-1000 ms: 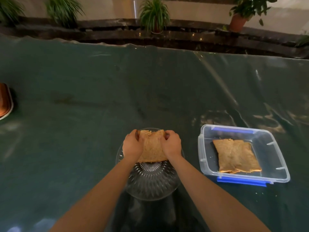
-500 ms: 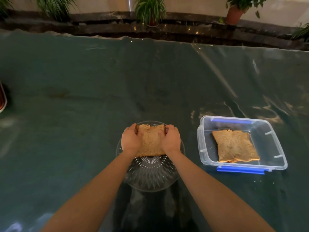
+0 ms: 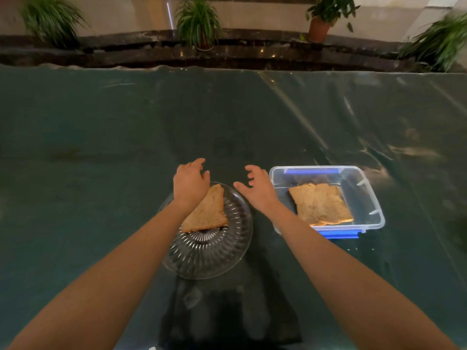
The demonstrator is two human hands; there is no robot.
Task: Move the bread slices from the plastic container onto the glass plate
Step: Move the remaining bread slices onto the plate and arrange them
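Note:
A brown bread slice lies on the far half of the ribbed glass plate in front of me. My left hand hovers open over the plate's far left rim and covers part of the slice. Open too, my right hand hangs in the gap between the plate and the clear plastic container with blue clips. More bread slices lie flat in the container, overlapping; how many I cannot tell.
A dark green table under a shiny plastic sheet carries everything. Beyond its far edge runs a dark stone ledge with potted plants.
Both hands have let go of the bread slice, which now rests on the plate. The hands have lifted and spread apart, the right one drifting toward the container.

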